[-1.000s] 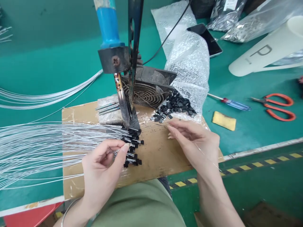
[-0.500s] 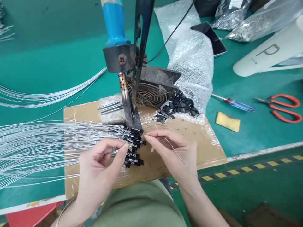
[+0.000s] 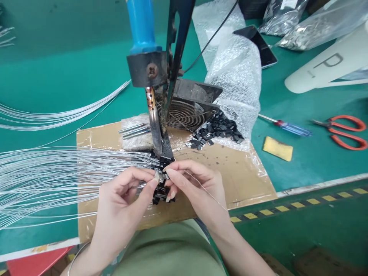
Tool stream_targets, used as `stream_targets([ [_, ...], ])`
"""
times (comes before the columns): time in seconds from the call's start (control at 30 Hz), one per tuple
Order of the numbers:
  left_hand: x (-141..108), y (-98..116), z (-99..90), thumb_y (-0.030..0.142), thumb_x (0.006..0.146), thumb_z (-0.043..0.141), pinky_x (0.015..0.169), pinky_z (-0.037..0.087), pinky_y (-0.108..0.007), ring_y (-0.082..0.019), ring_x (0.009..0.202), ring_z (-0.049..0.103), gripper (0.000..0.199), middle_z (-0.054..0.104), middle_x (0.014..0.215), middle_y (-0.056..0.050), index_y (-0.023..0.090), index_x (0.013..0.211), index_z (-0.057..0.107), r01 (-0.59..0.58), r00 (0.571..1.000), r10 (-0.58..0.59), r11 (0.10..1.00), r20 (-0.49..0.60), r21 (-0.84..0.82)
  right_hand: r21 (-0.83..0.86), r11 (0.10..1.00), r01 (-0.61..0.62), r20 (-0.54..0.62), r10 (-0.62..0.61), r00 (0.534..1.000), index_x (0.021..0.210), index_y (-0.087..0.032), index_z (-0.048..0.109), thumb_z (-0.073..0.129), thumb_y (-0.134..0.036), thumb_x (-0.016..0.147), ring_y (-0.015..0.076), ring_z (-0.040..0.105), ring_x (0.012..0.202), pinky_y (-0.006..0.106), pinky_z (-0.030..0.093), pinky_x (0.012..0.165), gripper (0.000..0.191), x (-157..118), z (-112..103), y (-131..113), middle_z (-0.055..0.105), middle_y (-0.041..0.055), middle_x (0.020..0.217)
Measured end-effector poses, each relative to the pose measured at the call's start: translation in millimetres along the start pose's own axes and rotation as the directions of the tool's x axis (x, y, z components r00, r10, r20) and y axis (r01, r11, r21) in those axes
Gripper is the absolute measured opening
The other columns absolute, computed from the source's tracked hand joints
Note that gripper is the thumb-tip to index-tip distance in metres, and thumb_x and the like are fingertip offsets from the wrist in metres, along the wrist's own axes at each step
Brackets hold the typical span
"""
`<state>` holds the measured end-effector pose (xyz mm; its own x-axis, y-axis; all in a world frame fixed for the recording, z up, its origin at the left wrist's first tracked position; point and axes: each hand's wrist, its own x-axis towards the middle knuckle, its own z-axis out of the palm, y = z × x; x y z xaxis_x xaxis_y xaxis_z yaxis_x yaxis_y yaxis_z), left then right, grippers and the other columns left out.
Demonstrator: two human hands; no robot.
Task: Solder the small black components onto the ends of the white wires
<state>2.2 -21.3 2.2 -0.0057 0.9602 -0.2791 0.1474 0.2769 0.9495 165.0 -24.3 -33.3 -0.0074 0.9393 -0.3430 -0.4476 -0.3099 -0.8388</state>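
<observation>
Left hand is angled to 2 o'clock, connector pinched at thumb and index tips. Right hand is angled to 10 o'clock, fingertips placed at connector's 3 o'clock; right grip can't be told.

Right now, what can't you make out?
All in the head view:
Small part in the left hand: tiny, partly covered by its fingers.
Whether the right hand holds it too: overlap hides contact.
Blue handle: cut off by top edge.
Long white wires: far ends cut off by left edge.
</observation>
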Motion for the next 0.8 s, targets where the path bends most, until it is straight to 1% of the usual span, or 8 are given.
stream_targets([
  [0.17,-1.0,-1.5,0.8,0.013,0.089,0.078,0.077,0.060,-0.013,-0.010,0.082,0.076,0.013,0.082,0.091,0.002,0.024,0.082,0.079,0.040,0.999,-0.040,0.999,0.005,-0.007,0.017,1.000,0.005,-0.006,-0.005,1.000,0.086,-0.022,0.083,0.086,-0.030,0.088,0.0064,0.059,0.043,0.014,0.057,0.043,0.008,-3.4,1.4,5.4,0.071,-0.0033,0.062],
  [0.33,-0.1,-2.7,2.4,0.015,0.089,0.078,0.078,0.060,-0.014,-0.011,0.083,0.077,0.012,0.083,0.090,0.001,0.023,0.081,0.078,0.060,0.998,-0.060,0.998,0.026,-0.010,0.052,0.999,0.003,-0.015,-0.002,1.000,0.085,-0.022,0.082,0.085,-0.029,0.089,0.0045,0.054,0.039,0.012,0.051,0.037,0.009,-6.8,5.2,5.8,0.068,-0.0043,0.058],
  [0.43,0.7,-2.6,2.9,0.014,0.089,0.077,0.077,0.060,-0.015,-0.012,0.083,0.076,0.011,0.083,0.090,0.000,0.023,0.081,0.078,0.056,0.998,-0.056,0.998,0.021,-0.005,0.018,1.000,-0.019,-0.032,0.020,0.999,0.084,-0.021,0.082,0.084,-0.027,0.088,0.0044,0.053,0.039,0.011,0.050,0.037,0.008,-7.3,6.7,4.8,0.067,-0.0042,0.057],
  [0.57,0.2,-2.3,3.6,0.013,0.089,0.077,0.077,0.060,-0.014,-0.010,0.082,0.076,0.014,0.082,0.090,0.001,0.023,0.080,0.078,0.050,0.999,-0.050,0.999,0.021,-0.009,0.014,1.000,-0.002,-0.047,0.003,0.999,0.083,-0.020,0.081,0.084,-0.027,0.088,0.0045,0.053,0.038,0.011,0.049,0.036,0.009,-7.4,7.1,5.9,0.067,-0.0041,0.056],
  [0.8,-1.9,-2.4,5.5,0.014,0.086,0.079,0.077,0.060,-0.017,-0.013,0.083,0.076,0.011,0.081,0.089,-0.001,0.022,0.077,0.078,0.078,0.996,-0.078,0.997,-0.031,-0.013,-0.020,1.000,0.001,-0.063,-0.003,0.998,0.082,-0.020,0.080,0.084,-0.026,0.087,0.0047,0.053,0.039,0.012,0.050,0.037,0.009,-7.8,9.6,3.5,0.067,-0.0038,0.056],
])
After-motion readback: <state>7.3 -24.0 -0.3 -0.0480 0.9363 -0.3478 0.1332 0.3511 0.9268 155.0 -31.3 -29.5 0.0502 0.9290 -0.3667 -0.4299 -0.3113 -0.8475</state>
